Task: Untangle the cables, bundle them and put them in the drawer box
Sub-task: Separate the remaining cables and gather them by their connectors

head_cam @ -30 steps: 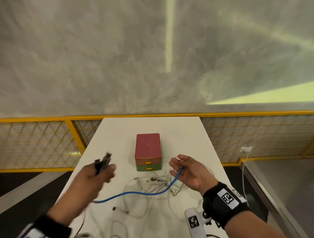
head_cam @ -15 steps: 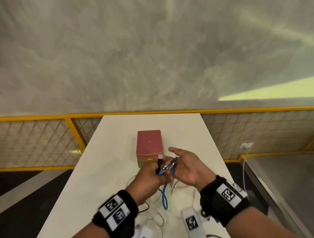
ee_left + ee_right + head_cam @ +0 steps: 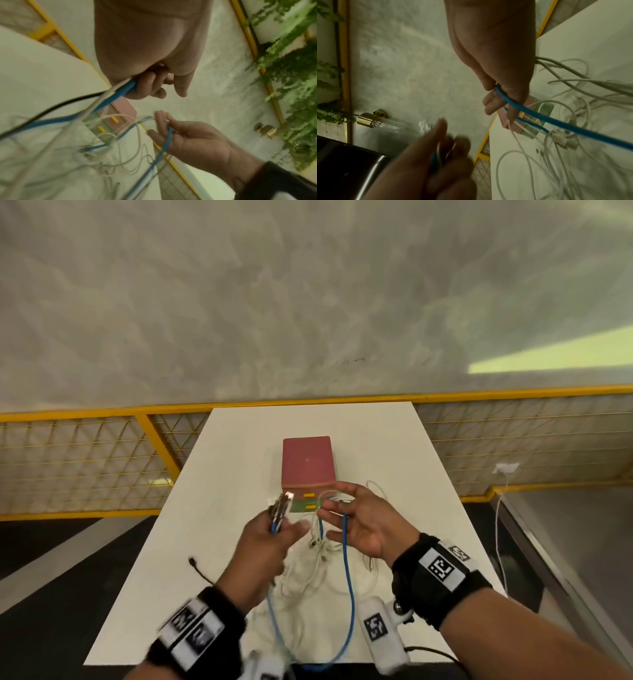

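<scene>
While my left hand grips the plug ends and my right hand loosely hooks the blue cable, I am untangling; next I must draw it clear of the white cables.

White table with drawer box, tangled cables.

The left hand is smeared with motion, so the plug ends poking from its grip blur into one clump, their count unclear. Its wristband markers are unreadable. The blue cable loops off the head view's bottom edge. In the right wrist view, the lower left hand is badly blurred. The drawer box has its front partly hidden behind fingers and cables.
</scene>
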### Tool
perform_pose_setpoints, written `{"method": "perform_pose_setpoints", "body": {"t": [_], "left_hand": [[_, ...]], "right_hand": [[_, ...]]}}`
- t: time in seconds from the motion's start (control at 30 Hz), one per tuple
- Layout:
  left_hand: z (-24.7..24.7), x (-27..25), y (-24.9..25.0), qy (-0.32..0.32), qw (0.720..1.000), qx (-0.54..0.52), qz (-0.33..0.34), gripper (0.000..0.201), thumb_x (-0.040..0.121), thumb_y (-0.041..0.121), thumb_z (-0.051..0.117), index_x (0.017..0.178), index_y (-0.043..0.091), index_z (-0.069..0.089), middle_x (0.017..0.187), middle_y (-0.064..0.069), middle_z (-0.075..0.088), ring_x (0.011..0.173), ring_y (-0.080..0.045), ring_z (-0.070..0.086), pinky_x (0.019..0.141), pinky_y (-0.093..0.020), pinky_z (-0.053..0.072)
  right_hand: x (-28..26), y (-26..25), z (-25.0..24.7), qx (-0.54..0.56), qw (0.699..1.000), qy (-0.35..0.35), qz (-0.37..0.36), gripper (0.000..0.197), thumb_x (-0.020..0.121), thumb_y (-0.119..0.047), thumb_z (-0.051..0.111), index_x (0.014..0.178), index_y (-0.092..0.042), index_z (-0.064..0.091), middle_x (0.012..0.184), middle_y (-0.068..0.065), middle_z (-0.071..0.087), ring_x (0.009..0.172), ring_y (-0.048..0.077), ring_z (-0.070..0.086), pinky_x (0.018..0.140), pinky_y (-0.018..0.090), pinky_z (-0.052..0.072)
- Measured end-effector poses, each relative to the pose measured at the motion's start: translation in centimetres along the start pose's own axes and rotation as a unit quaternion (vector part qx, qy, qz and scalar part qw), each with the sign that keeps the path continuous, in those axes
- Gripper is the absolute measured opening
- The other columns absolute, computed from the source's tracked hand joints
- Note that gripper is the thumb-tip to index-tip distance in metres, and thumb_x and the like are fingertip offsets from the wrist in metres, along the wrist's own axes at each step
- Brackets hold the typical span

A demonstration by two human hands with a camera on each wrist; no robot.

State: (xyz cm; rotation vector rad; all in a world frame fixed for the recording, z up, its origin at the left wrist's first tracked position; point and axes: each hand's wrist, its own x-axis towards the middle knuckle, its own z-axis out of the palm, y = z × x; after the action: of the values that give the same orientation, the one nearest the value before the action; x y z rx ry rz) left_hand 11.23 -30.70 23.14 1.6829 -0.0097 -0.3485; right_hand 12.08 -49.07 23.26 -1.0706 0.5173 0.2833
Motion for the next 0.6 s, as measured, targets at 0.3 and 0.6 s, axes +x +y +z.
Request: {"method": "perform_pose_setpoints", "body": {"t": [0.3, 0.6], "left_hand": [[5.0, 1.9, 0.7, -0.060, 0.998, -0.008, 0.033, 0.015, 0.077, -0.003, 0.074, 0.073, 0.008, 0.064, 0.054, 0.009, 0.059, 0.050, -0.008, 0.055, 0.048, -0.016, 0.044], [-2.8, -5.3, 1.9, -0.367, 0.919, 0.141, -0.041, 0.024, 0.079, 0.003, 0.069, 0.068, 0.023, 0.065, 0.066, 0.013, 0.059, 0.067, 0.003, 0.057, 0.063, -0.013, 0.040]], "right_hand": [[-0.3, -1.0, 0.6, 0.108, 0.994, -0.002, -0.006, 0.044, 0.095, 0.000, 0.045, 0.127, -0.031, 0.047, 0.088, 0.015, 0.067, 0.065, 0.026, 0.064, 0.065, 0.041, 0.051], [1.6, -5.7, -3.2, 0.254, 0.956, 0.128, -0.066, 0.077, 0.094, 0.016, 0.028, 0.147, -0.039, 0.018, 0.093, 0.024, 0.058, 0.068, 0.020, 0.057, 0.053, 0.031, 0.053]]}}
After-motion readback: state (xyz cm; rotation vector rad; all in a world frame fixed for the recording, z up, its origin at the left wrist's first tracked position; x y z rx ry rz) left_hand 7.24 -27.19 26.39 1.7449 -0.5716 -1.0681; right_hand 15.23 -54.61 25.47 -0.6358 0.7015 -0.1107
